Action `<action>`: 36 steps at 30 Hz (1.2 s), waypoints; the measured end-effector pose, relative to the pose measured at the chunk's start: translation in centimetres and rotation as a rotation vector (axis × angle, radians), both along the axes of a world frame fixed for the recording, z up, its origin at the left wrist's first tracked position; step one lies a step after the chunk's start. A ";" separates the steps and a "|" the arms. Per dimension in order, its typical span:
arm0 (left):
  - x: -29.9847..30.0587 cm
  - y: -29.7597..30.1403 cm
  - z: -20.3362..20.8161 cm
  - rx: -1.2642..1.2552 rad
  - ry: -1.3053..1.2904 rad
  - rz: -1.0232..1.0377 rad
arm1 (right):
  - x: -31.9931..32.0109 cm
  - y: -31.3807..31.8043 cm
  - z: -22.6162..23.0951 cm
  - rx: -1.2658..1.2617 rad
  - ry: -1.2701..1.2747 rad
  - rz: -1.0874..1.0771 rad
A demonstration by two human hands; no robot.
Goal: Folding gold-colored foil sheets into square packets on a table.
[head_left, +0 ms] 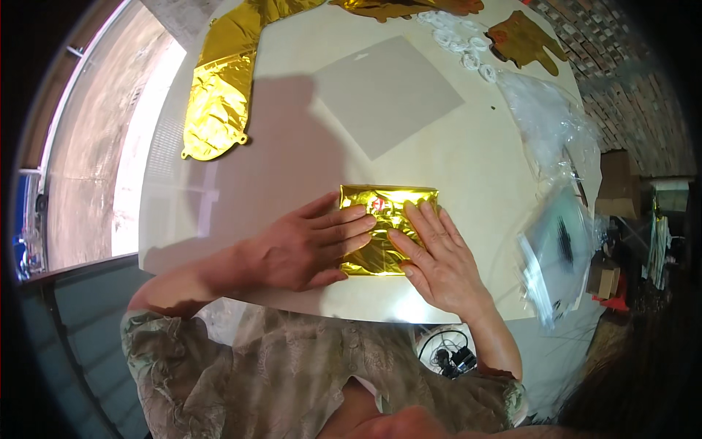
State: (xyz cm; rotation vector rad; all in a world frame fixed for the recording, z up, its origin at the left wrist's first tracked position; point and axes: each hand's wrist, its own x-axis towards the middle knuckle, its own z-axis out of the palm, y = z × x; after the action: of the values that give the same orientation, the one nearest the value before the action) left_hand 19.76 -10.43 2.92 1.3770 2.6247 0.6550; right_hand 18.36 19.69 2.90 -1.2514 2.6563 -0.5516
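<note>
A gold foil balloon [376,252], folded into a flat rectangle with a small red-and-white mark, lies on the table near its front edge. Across its left part rest the stretched fingers of my left hand [300,245]. My right hand [442,260] lies flat on its right side, fingers extended and slightly spread. Neither hand grips anything; both press on the foil from above. Parts of the foil are hidden under the fingers. Farther back lies a flat grey translucent sheet or bag [391,95] with a small slot at one corner.
An unfolded gold foil balloon [219,106] stretches along the far left. White rings or coils [468,47] and amber-gold foil pieces [523,40] lie at the far right. Clear plastic bags [548,121] and a stack of clear sleeves [559,249] cover the pale table's [285,168] right edge.
</note>
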 end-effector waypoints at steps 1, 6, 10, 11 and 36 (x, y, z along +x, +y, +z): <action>0.0 -0.2 -0.1 0.026 -0.041 -0.005 | 0.0 0.0 0.1 0.013 0.000 -0.003; 0.2 -0.5 -0.7 0.011 -0.023 0.003 | 0.0 -0.2 0.3 0.034 -0.008 -0.001; 0.4 -0.7 -0.9 0.031 -0.016 0.016 | 0.2 -0.5 0.4 0.040 -0.009 -0.009; 0.4 -0.7 -0.9 0.034 -0.016 0.021 | 0.2 -0.5 0.4 0.034 -0.009 -0.012; 0.9 1.2 -2.3 0.278 0.127 0.144 | 2.8 4.5 0.7 -0.358 0.336 -0.288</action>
State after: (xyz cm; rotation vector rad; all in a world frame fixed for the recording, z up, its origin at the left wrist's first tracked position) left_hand 20.67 -9.24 0.61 1.3446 2.8398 1.0169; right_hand 21.16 24.18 3.63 -1.1293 3.1543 -0.9750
